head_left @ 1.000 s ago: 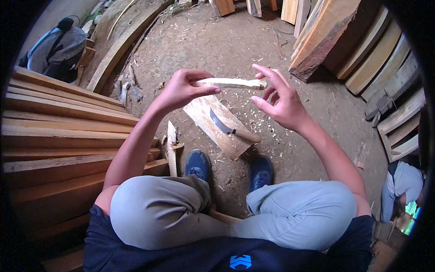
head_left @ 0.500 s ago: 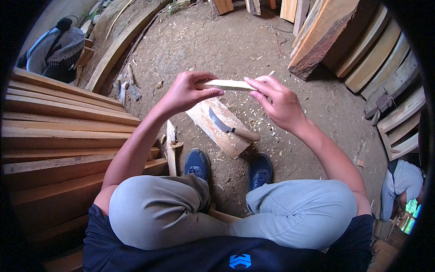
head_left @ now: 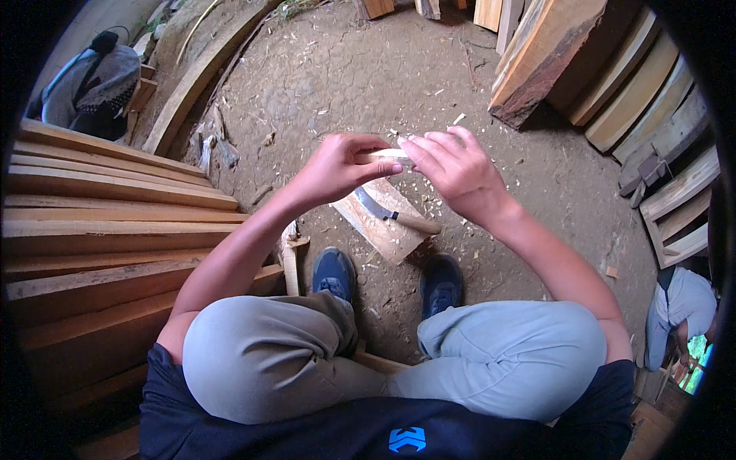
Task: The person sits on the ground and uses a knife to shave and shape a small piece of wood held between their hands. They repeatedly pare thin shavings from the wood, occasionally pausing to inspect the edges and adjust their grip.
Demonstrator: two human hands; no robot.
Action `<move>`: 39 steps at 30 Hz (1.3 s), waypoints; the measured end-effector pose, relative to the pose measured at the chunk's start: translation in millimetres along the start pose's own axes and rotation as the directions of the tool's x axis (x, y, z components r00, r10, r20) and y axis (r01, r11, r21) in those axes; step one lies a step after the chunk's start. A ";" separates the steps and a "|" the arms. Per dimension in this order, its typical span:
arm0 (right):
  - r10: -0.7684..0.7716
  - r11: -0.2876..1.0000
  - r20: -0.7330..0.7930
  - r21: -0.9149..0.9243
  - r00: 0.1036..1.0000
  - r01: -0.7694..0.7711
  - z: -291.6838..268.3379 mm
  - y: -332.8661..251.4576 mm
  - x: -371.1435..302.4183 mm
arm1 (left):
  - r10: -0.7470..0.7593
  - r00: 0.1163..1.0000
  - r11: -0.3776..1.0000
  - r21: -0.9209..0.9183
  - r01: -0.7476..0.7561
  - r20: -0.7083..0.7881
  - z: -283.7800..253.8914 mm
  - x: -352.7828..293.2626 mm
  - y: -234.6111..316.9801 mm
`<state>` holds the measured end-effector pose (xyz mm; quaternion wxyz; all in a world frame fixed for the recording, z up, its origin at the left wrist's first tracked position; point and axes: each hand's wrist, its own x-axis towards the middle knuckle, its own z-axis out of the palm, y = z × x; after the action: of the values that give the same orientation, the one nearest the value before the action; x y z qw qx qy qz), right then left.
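Observation:
A short pale strip of wood point(head_left: 386, 154) is held up in front of my knees, above the ground. My left hand point(head_left: 337, 167) grips its left part, with the thumb along the near side and the fingers behind. At the other end, my right hand point(head_left: 458, 172) has its leading fingertips closed on the strip's tip, partly covering it; the other fingers fan out. Below, a curved knife point(head_left: 375, 205) with a wooden handle lies on a flat wooden block point(head_left: 383, 236), blade toward the left, and neither hand touches it.
Stacked planks point(head_left: 115, 222) run along my left side. Thick timber slabs point(head_left: 540, 57) lean at the upper right. Wood shavings are scattered over the dirt floor point(head_left: 337, 80). Another person point(head_left: 685, 303) bends down at the far right. A grey bag-like bundle point(head_left: 103, 80) sits at the upper left.
Both hands have come slightly closer together and the strip has moved a little nearer to me, now looking shorter. The right hand's outer fingers have spread upward.

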<state>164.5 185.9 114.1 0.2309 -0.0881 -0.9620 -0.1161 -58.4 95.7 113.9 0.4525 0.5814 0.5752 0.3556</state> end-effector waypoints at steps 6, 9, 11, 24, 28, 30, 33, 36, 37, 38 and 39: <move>-0.035 0.999 -0.034 0.029 0.999 0.036 -3.5 7.5 -3.5 | -0.050 0.998 0.992 0.118 0.045 0.042 -2.1 1.7 -3.3; -0.065 0.997 -0.074 0.042 0.995 0.068 -5.8 9.3 -2.3 | -0.094 0.992 0.991 0.102 0.085 0.085 -0.5 0.0 -7.3; -0.097 0.994 -0.097 0.049 0.991 0.102 -8.1 11.3 -2.2 | -0.092 0.990 0.994 0.071 0.084 0.110 0.6 -0.1 -7.9; 0.027 0.975 -0.109 0.223 0.994 -0.001 -2.5 17.8 -6.3 | -0.071 0.991 0.991 0.120 0.057 0.114 1.4 -0.3 -3.6; 0.028 0.976 -0.020 0.214 0.999 -0.023 4.9 14.2 -10.5 | -0.089 0.993 0.995 0.058 0.085 0.072 4.8 -1.5 -12.9; 0.069 0.948 0.037 0.307 0.997 -0.077 5.3 14.2 -11.6 | -0.115 0.990 0.990 0.092 0.107 0.087 2.9 -0.2 -15.6; 0.134 0.891 0.088 0.425 0.987 -0.159 9.3 13.9 -12.5 | -0.151 0.983 0.981 0.139 0.136 0.103 0.7 0.9 -16.1; 0.203 0.804 0.172 0.533 0.964 -0.265 8.3 13.9 -15.2 | -0.099 0.991 0.980 0.182 0.082 0.086 1.8 -0.5 -13.8; 0.223 0.767 0.206 0.566 0.953 -0.302 6.7 14.3 -15.4 | -0.042 0.996 0.982 0.187 0.027 0.074 1.9 0.0 -20.3; 0.230 0.765 0.211 0.564 0.950 -0.310 5.5 15.2 -15.5 | 0.015 0.998 0.981 0.193 -0.027 0.062 2.0 0.1 -24.9; 0.238 0.762 0.217 0.562 0.947 -0.321 5.4 16.8 -16.6 | 0.015 0.998 0.982 0.188 -0.028 0.067 2.9 0.6 -23.9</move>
<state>180.5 201.4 104.7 0.1968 -0.1619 -0.9391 0.2307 -63.9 94.3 90.5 0.4100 0.6391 0.5849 0.2853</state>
